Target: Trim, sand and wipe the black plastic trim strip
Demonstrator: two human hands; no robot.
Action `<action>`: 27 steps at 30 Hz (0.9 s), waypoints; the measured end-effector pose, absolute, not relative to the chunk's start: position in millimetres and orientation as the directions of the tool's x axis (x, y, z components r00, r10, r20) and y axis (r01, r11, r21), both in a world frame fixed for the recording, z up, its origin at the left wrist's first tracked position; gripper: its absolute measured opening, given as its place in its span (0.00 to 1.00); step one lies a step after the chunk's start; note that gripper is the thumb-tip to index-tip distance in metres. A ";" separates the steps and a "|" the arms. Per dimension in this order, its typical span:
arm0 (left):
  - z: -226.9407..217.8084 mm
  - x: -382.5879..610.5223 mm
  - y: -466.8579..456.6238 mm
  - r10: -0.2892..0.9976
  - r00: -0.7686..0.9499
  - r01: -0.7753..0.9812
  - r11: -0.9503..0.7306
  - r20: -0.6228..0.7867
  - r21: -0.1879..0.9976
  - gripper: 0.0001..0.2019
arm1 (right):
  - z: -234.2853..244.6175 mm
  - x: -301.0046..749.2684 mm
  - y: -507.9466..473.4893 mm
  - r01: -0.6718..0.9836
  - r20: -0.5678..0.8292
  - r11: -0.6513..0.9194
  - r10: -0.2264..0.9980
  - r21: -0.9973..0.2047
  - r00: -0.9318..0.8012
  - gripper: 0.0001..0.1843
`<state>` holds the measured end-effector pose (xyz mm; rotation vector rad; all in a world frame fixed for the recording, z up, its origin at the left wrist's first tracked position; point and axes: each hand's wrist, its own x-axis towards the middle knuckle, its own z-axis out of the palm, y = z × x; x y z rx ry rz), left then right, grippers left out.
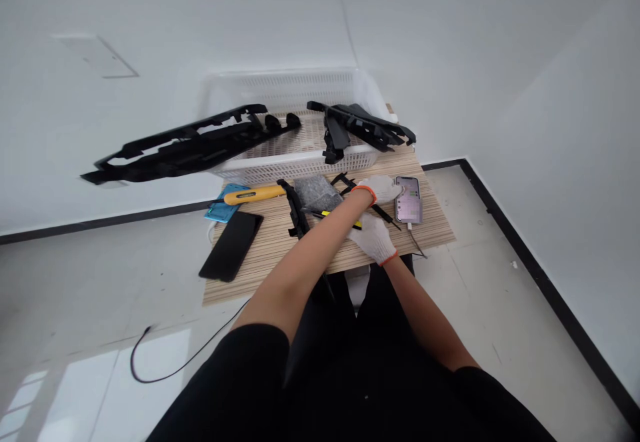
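Both my hands wear white knit gloves with orange cuffs. My left hand (381,189) reaches across to the right, and its fingertips rest on the lit screen of a smartphone (410,201) lying on the small wooden table (260,262). My right hand (374,237) lies on the table under my left forearm, which hides its fingers. It is next to a thin black and yellow tool (334,216). A thin black strip (384,214) lies between the two hands.
A white plastic basket (295,95) at the back holds two long black plastic parts (185,145) (360,129). On the table lie a yellow utility knife (253,195), a blue pad (223,209), a dark slab (231,245), a grey bag (316,193) and a black bracket (299,212). A cable (165,362) trails on the floor.
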<state>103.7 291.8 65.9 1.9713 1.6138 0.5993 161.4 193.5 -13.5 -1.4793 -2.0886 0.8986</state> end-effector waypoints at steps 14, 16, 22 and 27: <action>36.4 -63.1 43.8 0.853 -0.485 0.430 0.426 -0.194 0.796 0.14 | -9.4 162.9 188.3 0.455 0.111 0.296 0.914 -0.840 -0.390 0.23; 13.2 -55.2 39.7 0.836 -0.478 0.304 0.445 -0.269 0.842 0.22 | -11.6 163.1 189.2 0.451 0.126 0.308 0.912 -0.837 -0.390 0.24; 0.9 -40.6 75.1 0.816 -0.558 0.435 0.443 -0.151 0.784 0.27 | -15.5 165.1 189.5 0.445 0.147 0.313 0.918 -0.839 -0.370 0.23; 25.8 -45.9 96.7 0.720 -0.682 0.515 0.354 0.124 0.780 0.33 | -16.9 168.1 186.8 0.447 0.129 0.274 0.936 -0.852 -0.328 0.24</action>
